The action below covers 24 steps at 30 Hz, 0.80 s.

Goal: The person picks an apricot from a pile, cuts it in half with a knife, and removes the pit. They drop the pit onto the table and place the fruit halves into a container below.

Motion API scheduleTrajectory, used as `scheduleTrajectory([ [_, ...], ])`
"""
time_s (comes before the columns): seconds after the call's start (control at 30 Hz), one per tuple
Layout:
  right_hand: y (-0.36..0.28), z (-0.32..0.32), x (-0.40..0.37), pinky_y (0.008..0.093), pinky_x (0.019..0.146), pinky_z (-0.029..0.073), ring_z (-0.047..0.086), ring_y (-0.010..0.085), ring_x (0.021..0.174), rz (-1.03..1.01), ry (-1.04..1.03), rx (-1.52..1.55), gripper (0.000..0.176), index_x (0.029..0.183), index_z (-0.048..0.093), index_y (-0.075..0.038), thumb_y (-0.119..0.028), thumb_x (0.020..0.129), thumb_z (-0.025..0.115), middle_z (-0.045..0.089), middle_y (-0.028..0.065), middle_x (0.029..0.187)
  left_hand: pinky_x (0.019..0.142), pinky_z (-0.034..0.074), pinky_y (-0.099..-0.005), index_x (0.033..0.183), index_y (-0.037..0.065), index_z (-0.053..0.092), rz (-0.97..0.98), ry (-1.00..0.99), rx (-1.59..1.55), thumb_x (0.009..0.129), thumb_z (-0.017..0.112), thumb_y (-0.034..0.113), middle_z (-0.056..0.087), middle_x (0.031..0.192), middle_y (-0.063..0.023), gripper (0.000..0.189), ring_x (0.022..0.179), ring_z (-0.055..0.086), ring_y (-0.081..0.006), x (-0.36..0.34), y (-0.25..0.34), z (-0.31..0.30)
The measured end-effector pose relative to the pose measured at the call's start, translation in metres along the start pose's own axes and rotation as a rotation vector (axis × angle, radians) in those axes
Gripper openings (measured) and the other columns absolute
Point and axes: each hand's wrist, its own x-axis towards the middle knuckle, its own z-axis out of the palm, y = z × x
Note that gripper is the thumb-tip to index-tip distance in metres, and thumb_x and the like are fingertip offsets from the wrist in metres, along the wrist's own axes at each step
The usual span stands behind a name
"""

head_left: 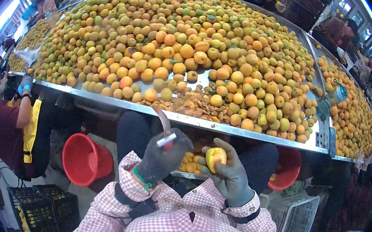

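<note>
My left hand [166, 153], in a dark glove with a green band at the wrist, is wrapped round a curved metal tool [163, 121] whose tip points up toward the table edge. Gloved in grey, my right hand [231, 171] holds a cut yellow apricot [215, 157] between thumb and fingers, its flesh showing. Below and between both hands, cut apricot pieces [191, 162] lie in a container over my lap. Brown pits and scraps [192, 104] are heaped on the table near its front edge, beside whole apricots [186, 51].
The metal table rim [150, 109] runs across in front of me. Red buckets [87, 159] [286, 168] stand at both sides. Black crates [49, 206] and a white crate [297, 220] are on the floor. A co-worker [6, 118] sits at the left; a bottle [337, 94] is at the right.
</note>
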Motion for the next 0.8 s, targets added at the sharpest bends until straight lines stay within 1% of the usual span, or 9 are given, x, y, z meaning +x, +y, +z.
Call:
scheduleTrajectory([
  [0.1, 0.004, -0.017, 0.009, 0.0408, 0.093, 0.048, 0.053, 0.0298, 0.112, -0.179, 0.005, -0.125, 0.057, 0.131, 0.037, -0.009, 0.0, 0.08, 0.063, 0.048, 0.0178, 0.124, 0.069, 0.048, -0.0279, 0.088, 0.003, 0.058, 0.1, -0.118, 0.344, 0.084, 0.058, 0.006, 0.061, 0.081, -0.005, 0.006, 0.075, 0.059, -0.0133, -0.002, -0.001, -0.002],
  [0.17, 0.0, -0.014, 0.007, 0.0416, 0.095, 0.046, 0.052, 0.0296, 0.113, -0.175, 0.024, -0.122, 0.053, 0.129, 0.038, -0.007, -0.002, 0.082, 0.062, 0.05, 0.0175, 0.122, 0.063, 0.044, -0.026, 0.087, 0.005, 0.06, -0.134, -0.094, 0.161, 0.083, 0.065, 0.015, 0.056, 0.075, 0.0017, 0.012, 0.069, 0.052, -0.0087, -0.004, -0.018, -0.003],
  [0.3, -0.007, 0.0, 0.002, 0.0426, 0.098, 0.042, 0.052, 0.0294, 0.111, -0.131, 0.044, -0.148, 0.039, 0.125, 0.041, -0.004, -0.01, 0.088, 0.055, 0.051, 0.017, 0.12, 0.068, 0.045, -0.0274, 0.094, 0.005, 0.059, -0.147, -0.194, 0.29, 0.081, 0.068, 0.015, 0.057, 0.082, 0.0006, 0.019, 0.077, 0.053, -0.0103, -0.01, -0.024, 0.003],
  [0.37, 0.006, -0.017, 0.009, 0.0426, 0.097, 0.042, 0.052, 0.0286, 0.111, -0.135, 0.053, 0.053, 0.037, 0.125, 0.041, -0.004, -0.013, 0.091, 0.051, 0.051, 0.0164, 0.12, 0.073, 0.048, -0.0301, 0.104, 0.005, 0.051, -0.156, -0.323, 0.42, 0.077, 0.074, 0.025, 0.06, 0.09, -0.0057, 0.04, 0.083, 0.058, -0.0138, -0.011, -0.026, 0.007],
  [0.57, 0.016, 0.013, 0.005, 0.0385, 0.098, 0.04, 0.051, 0.0242, 0.111, -0.15, 0.028, 0.187, 0.034, 0.128, 0.038, 0.0, -0.013, 0.097, 0.04, 0.05, 0.0138, 0.121, 0.076, 0.047, -0.0311, 0.11, 0.004, 0.046, -0.068, -0.307, 0.057, 0.075, 0.075, 0.025, 0.057, 0.097, -0.007, 0.05, 0.09, 0.054, -0.0136, -0.008, -0.046, 0.026],
  [0.63, 0.006, 0.014, 0.001, 0.0363, 0.099, 0.04, 0.049, 0.0223, 0.114, -0.144, 0.005, -0.242, 0.039, 0.132, 0.032, 0.001, -0.01, 0.096, 0.04, 0.047, 0.0135, 0.126, 0.075, 0.047, -0.0306, 0.107, 0.003, 0.048, -0.078, -0.304, 0.066, 0.076, 0.075, 0.022, 0.057, 0.096, -0.0068, 0.045, 0.088, 0.054, -0.0136, -0.004, -0.042, 0.022],
  [0.7, -0.005, 0.006, -0.004, 0.0334, 0.099, 0.041, 0.049, 0.0201, 0.115, -0.063, -0.087, -0.057, 0.043, 0.134, 0.029, 0.003, -0.005, 0.093, 0.042, 0.045, 0.0132, 0.129, 0.075, 0.046, -0.0301, 0.103, 0.002, 0.05, -0.09, -0.302, 0.071, 0.077, 0.074, 0.02, 0.056, 0.095, -0.0067, 0.04, 0.085, 0.054, -0.0136, -0.001, -0.037, 0.019],
  [0.77, -0.008, 0.001, -0.008, 0.031, 0.097, 0.043, 0.05, 0.0202, 0.114, 0.012, -0.045, -0.126, 0.048, 0.134, 0.028, 0.004, -0.001, 0.09, 0.047, 0.046, 0.0143, 0.127, 0.072, 0.046, -0.0288, 0.093, 0.002, 0.054, 0.132, -0.263, 0.315, 0.079, 0.07, 0.014, 0.057, 0.09, -0.0059, 0.024, 0.08, 0.054, -0.0125, 0.001, -0.027, 0.015],
  [0.8, -0.006, -0.006, -0.008, 0.0331, 0.095, 0.045, 0.051, 0.0248, 0.113, 0.019, -0.014, -0.481, 0.054, 0.133, 0.028, 0.003, 0.001, 0.085, 0.053, 0.046, 0.0158, 0.124, 0.072, 0.046, -0.0288, 0.093, 0.002, 0.054, 0.132, -0.265, 0.318, 0.079, 0.07, 0.014, 0.057, 0.09, -0.0059, 0.024, 0.08, 0.054, -0.0125, 0.001, -0.021, 0.015],
])
